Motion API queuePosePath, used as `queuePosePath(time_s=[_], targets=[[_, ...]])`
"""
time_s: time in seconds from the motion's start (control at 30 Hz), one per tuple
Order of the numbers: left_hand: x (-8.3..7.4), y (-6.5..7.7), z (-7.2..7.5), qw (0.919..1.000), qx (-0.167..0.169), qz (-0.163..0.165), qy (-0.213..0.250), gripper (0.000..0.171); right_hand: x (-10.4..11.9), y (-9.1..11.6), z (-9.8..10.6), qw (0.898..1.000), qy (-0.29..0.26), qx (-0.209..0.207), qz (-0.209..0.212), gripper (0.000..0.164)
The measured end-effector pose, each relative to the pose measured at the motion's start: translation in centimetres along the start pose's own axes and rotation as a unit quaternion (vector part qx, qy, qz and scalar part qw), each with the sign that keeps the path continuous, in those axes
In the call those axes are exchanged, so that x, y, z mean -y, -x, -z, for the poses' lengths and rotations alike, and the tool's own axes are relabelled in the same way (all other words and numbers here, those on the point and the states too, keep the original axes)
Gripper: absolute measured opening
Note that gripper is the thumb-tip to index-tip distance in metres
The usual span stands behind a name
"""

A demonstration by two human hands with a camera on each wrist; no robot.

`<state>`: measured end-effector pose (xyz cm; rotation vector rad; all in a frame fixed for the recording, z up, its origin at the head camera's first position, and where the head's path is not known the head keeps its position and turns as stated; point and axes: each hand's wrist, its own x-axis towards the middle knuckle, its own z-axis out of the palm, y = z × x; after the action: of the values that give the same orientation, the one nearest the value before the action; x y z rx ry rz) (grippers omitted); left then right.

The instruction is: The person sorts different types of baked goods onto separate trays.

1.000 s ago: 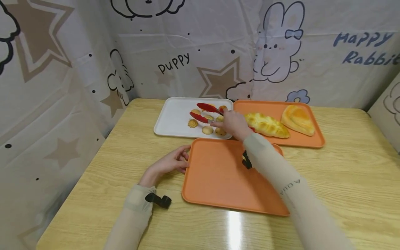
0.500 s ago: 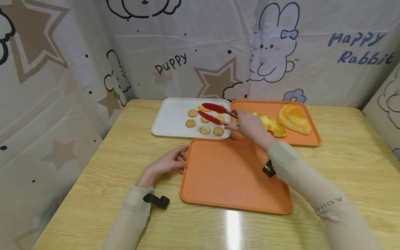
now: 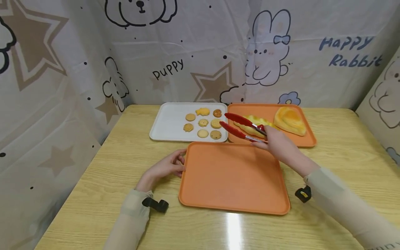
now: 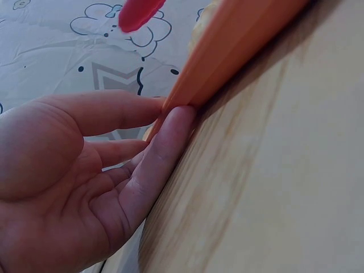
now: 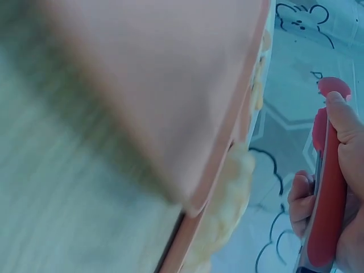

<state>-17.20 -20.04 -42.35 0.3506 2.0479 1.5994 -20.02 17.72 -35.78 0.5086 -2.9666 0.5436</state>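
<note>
My left hand grips the left rim of the front orange tray; in the left wrist view its thumb and fingers meet at the tray's edge. My right hand holds a pair of red-tipped tongs in the air, over the back orange tray. The tongs' tips are spread, with nothing between them. In the right wrist view the fingers wrap the tongs' red handle. Several cookies lie on the white tray, just left of the tongs' tips.
A long braided bread, partly hidden by the tongs, and a triangular bread lie on the back orange tray. The white tray stands beside it. All three trays rest on a wooden table, with a printed cloth hanging behind.
My right hand has moved right with the tongs, from over the cookies to over the back orange tray, uncovering the cookies. The left hand stays at the front tray's rim.
</note>
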Motion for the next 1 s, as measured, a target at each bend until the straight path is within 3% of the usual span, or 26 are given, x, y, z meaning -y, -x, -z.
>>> queuePosePath(time_s=[0.23, 0.53, 1.0], targets=[[0.2, -0.1, 0.0, 1.0000, 0.003, 0.002, 0.003, 0.072, -2.3, 3.5, 1.1, 1.000, -0.018, -0.015, -0.005, 0.058], [0.2, 0.2, -0.1, 1.0000, -0.003, 0.007, 0.005, 0.071, -4.5, 7.7, 1.7, 0.998, 0.021, -0.060, 0.013, 0.046], [0.0, 0.3, -0.1, 1.0000, -0.006, 0.007, 0.000, 0.069, -7.7, 12.2, 2.3, 0.998, 0.012, -0.039, -0.048, 0.057]])
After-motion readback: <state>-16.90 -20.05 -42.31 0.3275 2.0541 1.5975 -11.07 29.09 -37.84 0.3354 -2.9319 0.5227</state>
